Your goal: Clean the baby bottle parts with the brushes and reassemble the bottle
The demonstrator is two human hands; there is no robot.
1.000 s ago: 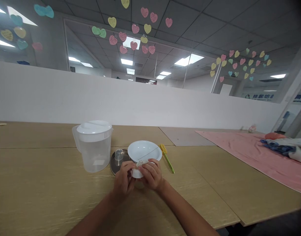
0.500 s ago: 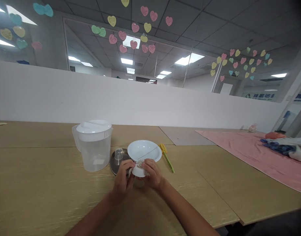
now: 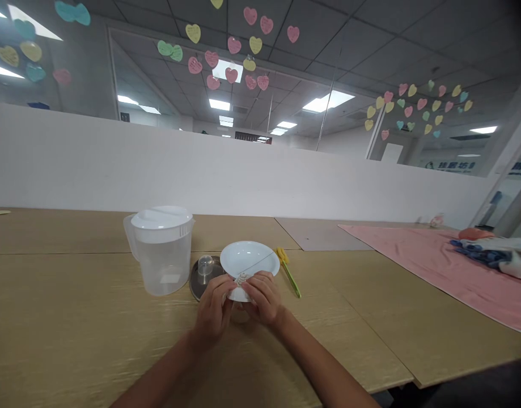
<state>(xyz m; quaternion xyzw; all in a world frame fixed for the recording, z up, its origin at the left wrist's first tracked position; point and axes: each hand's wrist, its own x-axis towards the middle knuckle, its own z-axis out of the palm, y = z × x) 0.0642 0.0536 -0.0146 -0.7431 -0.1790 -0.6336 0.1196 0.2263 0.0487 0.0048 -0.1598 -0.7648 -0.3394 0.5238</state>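
Both hands are closed around a small white cup-like piece [image 3: 238, 295] with a grey-brown pattern on top, in the middle of the head view. My left hand [image 3: 214, 303] grips its left side, and my right hand [image 3: 262, 297] grips its right side. Fingers hide much of it, and its exact kind is unclear. A thin straight line rises from near it across the white bowl [image 3: 243, 252] just behind. Beside my left hand lies a round dark metal tray [image 3: 195, 286], with a small clear cup [image 3: 205, 265] standing on it.
A clear lidded pitcher [image 3: 164, 260] stands to the left. Right of the bowl lies a yellow flower-shaped item with a green stem [image 3: 291, 277]. A pink cloth [image 3: 417, 255] with folded fabric [image 3: 490, 252] covers the table's right side. A white partition [image 3: 260, 181] runs behind.
My fingers have shifted slightly and cover more of the white piece, the right hand's fingers moving further over its front. The other objects stay in place.
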